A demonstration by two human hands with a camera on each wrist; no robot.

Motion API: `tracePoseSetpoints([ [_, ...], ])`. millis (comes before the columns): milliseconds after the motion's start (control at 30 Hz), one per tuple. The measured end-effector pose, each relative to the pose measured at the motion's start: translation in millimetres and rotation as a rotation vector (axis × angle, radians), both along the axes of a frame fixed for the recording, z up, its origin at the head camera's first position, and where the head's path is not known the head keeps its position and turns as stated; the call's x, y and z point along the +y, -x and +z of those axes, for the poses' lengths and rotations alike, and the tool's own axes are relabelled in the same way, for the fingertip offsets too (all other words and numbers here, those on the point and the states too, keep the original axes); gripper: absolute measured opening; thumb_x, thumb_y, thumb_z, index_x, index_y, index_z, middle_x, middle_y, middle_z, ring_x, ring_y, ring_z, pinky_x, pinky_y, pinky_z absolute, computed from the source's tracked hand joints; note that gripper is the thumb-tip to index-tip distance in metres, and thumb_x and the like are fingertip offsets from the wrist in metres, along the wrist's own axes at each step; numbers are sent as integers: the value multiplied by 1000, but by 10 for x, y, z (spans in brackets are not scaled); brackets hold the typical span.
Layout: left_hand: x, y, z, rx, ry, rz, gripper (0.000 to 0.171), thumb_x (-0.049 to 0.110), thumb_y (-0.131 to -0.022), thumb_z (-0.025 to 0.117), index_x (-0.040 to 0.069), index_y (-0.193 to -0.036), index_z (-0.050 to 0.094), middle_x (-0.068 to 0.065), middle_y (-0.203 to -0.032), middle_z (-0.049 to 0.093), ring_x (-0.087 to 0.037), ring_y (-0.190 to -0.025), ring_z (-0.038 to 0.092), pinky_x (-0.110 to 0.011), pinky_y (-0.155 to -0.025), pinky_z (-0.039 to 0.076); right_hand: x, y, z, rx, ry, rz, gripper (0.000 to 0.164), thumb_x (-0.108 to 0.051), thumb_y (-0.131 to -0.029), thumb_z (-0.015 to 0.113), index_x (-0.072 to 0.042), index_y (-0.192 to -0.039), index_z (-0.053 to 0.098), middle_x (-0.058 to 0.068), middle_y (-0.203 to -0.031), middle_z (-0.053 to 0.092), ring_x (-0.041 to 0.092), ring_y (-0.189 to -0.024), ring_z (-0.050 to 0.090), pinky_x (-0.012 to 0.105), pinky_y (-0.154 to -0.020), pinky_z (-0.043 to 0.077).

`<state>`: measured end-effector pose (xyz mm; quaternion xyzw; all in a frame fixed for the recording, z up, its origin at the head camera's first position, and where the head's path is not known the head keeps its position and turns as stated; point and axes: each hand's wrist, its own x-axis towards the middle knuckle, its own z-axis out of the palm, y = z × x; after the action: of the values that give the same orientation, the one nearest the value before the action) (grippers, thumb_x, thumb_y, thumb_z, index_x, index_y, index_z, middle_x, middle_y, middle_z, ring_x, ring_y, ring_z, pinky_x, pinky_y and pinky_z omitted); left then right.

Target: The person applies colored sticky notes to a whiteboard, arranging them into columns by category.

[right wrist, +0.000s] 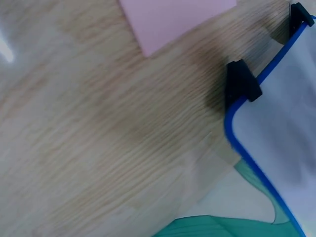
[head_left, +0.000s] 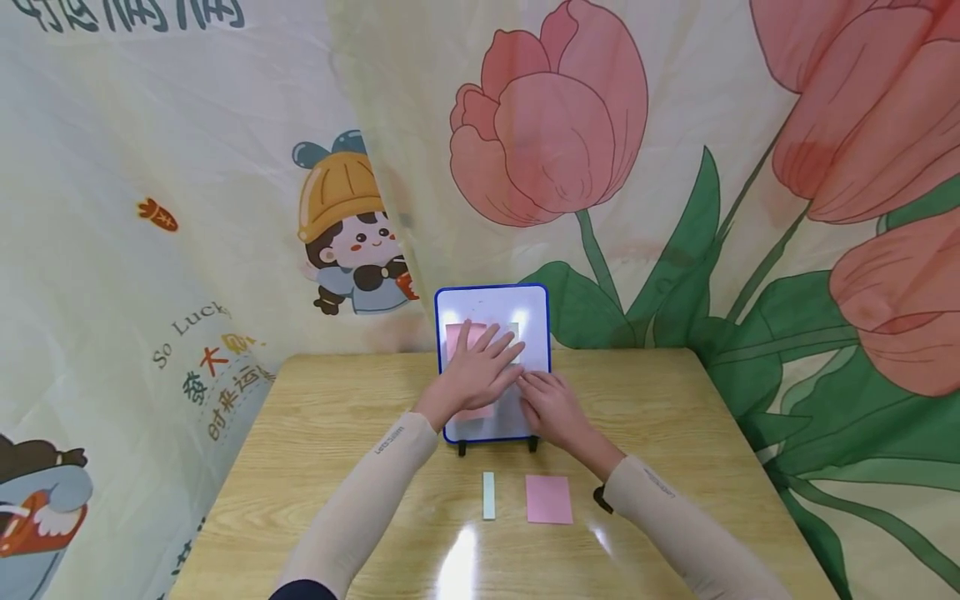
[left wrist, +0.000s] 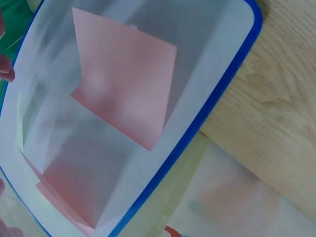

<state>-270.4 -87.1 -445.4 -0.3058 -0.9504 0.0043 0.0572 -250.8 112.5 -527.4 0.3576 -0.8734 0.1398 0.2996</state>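
Observation:
A whiteboard (head_left: 495, 300) with a blue rim stands upright on the table. My left hand (head_left: 472, 371) lies across its front with fingers spread, over an upper pink sticky note (head_left: 454, 335) and beside a pale green paper strip (head_left: 513, 327). Below that hand, a second pink sticky note (left wrist: 126, 74) sticks to the board, its lower corners lifting off the surface. My right hand (head_left: 553, 408) is at the board's right half, bent fingertips meeting the left hand's thumb side. Whether those fingertips pinch anything, I cannot tell.
On the wooden table (head_left: 337, 450) in front of the board lie a narrow pale green strip (head_left: 489, 496) and a pink square note (head_left: 549, 500). Black feet (right wrist: 242, 81) hold the board's lower edge. A printed cloth (head_left: 405, 167) with tulips hangs behind.

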Motion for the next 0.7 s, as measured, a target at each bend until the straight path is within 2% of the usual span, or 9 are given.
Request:
tracePoseSetpoints([
  [167,-176,-193,-32,31,-61,2,61,57,-103,16,31,-156,29,-1,-164,27,-28,-154,14,-69,-117,1,156,-109,-39,15,91,-28,47,-13,-83,75,2,-127,64,20,-133,63,35,-115,64,52,-97,51],
  [333,-457,-383,-152,62,-131,43,60,58,-103,18,34,-158,22,-6,-167,16,-36,-154,10,-70,-117,0,340,-258,-79,-17,139,-89,61,-26,-86,72,3,-137,54,25,-144,51,40,-121,58,58,-98,48],
  [533,-860,-651,-415,55,-247,142,60,54,-102,35,31,-157,26,-12,-167,9,-39,-153,5,-72,-115,-2,549,-441,-192,-128,147,-192,71,-37,-91,67,-2,-148,43,23,-158,31,42,-134,47,63,-103,40],
  [700,-1135,-910,-746,51,-292,231,58,46,-102,43,28,-156,30,-16,-166,10,-41,-153,5,-72,-113,-3,698,-572,-345,-192,160,-236,71,-35,-93,65,-6,-152,38,21,-162,23,42,-136,43,63,-105,37],
])
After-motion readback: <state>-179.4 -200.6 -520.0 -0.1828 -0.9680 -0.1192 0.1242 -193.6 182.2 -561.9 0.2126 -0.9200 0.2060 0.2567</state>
